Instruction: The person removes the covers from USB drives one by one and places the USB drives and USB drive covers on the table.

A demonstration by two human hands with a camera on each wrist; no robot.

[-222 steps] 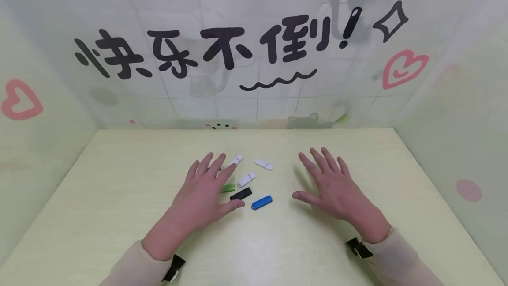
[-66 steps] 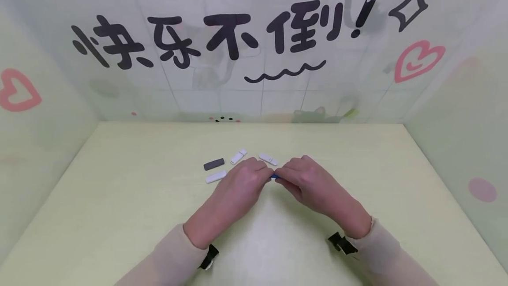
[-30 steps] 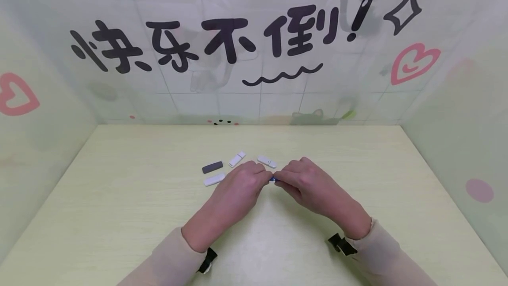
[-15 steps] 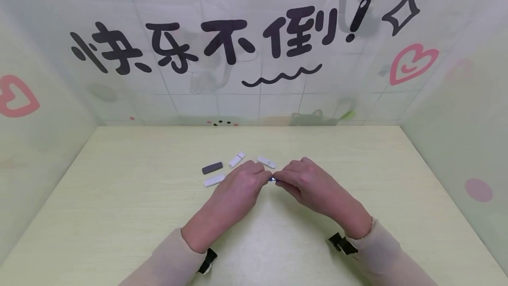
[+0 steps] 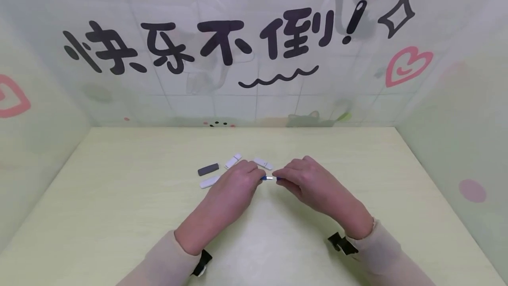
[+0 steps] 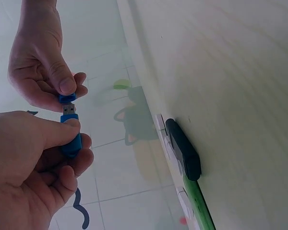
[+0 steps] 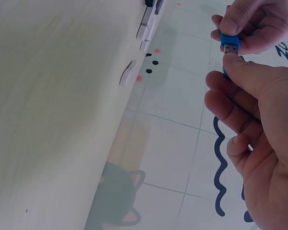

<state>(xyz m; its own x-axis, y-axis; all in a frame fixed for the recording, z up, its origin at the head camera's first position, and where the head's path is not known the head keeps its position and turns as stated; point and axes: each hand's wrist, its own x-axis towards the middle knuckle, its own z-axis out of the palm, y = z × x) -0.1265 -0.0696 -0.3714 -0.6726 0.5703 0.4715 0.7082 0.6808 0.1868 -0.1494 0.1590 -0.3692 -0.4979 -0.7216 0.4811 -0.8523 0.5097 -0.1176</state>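
Note:
My left hand (image 5: 232,193) pinches the blue body of a USB flash drive (image 6: 71,144) between thumb and fingers. Its silver metal plug (image 6: 68,109) is bare and points toward my right hand (image 5: 311,189). That hand pinches the drive's small blue cap (image 6: 67,98), mostly covered by the fingertips. In the head view a narrow gap separates plug and cap. Both hands are above the table, close to each other. In the right wrist view the blue body (image 7: 229,39) and plug show beyond the right thumb.
Around the left hand on the pale table (image 5: 139,189) lie a dark grey flash drive (image 5: 208,169) and several white ones, including one at the back (image 5: 263,163). The left wrist view adds a green drive (image 6: 198,203) and a black one (image 6: 183,149). Printed walls stand behind and beside the table.
Both hands, first spread over the table, came together on the blue flash drive. The left hand has just drawn left, so the cap is off and the metal plug shows.

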